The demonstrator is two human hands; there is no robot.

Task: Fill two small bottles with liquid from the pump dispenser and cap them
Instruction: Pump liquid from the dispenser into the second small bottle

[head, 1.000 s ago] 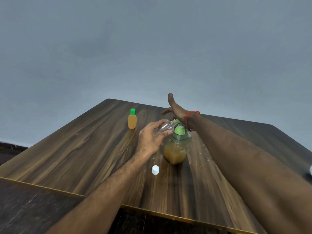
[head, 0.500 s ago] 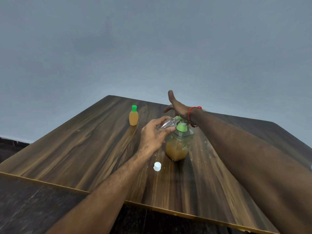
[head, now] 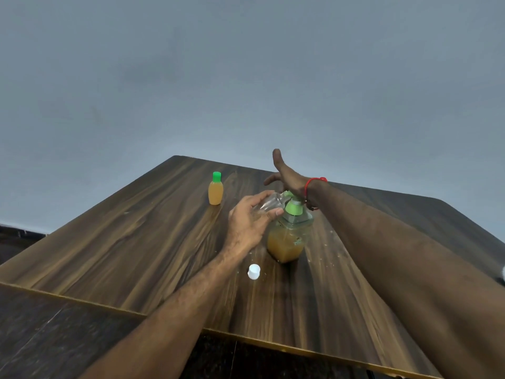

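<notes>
- 1 wooden table (head: 114, 242) carries the whole job, its far side bare so the finished work can stand clear of the filling.
- 2 forearms reach in over the near edge; the right hand (head: 289, 177), a red thread (head: 314, 183) at its wrist, rests palm-down on the pump head, fingers spread wide and gripping nothing, apparently placed to press.
- The left hand (head: 250, 222) is wrapped around the clear small bottle (head: 269, 206), tilting its mouth toward the green spout so liquid would land inside.
- The pump dispenser (head: 288, 236), about half full of amber liquid, stands mid-table under both hands.
- 1 filled bottle (head: 215, 188), green-capped, stands upright well apart to the left, seemingly done.
- 1 white cap (head: 254, 271) waits near the dispenser, within easy reach for closing.
</notes>
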